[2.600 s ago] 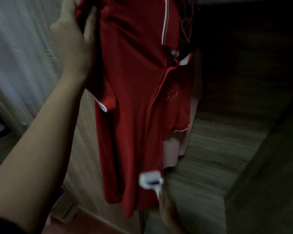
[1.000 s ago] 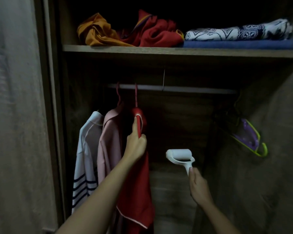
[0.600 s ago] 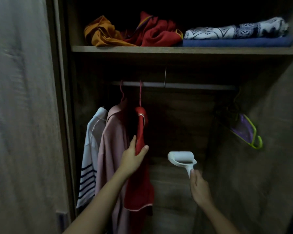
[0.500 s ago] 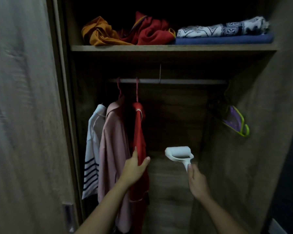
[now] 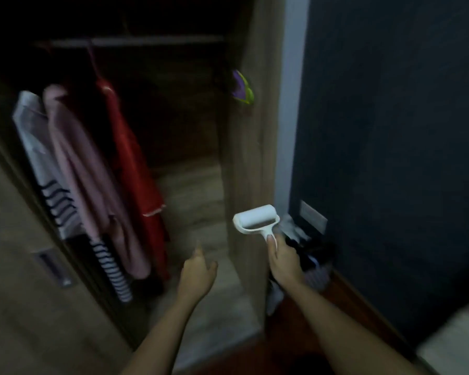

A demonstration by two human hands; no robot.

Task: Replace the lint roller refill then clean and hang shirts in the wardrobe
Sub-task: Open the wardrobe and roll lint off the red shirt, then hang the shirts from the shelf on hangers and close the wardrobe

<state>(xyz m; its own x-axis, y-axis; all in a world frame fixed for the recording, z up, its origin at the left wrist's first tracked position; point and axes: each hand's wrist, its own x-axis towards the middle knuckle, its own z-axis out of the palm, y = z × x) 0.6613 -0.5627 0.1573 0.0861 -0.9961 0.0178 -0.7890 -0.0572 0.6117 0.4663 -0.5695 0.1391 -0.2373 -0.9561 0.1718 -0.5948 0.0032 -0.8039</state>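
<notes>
The right hand (image 5: 282,259) grasps the lint roller (image 5: 256,219) by its handle, at four o'clock from the hung red shirt (image 5: 130,158). The left hand (image 5: 198,274) is relaxed, empty. The sticky roll may brush the near wardrobe panel (image 5: 244,158).

No legible text, label, brand, number or sign anywhere; too dim and blurred to read.
</notes>
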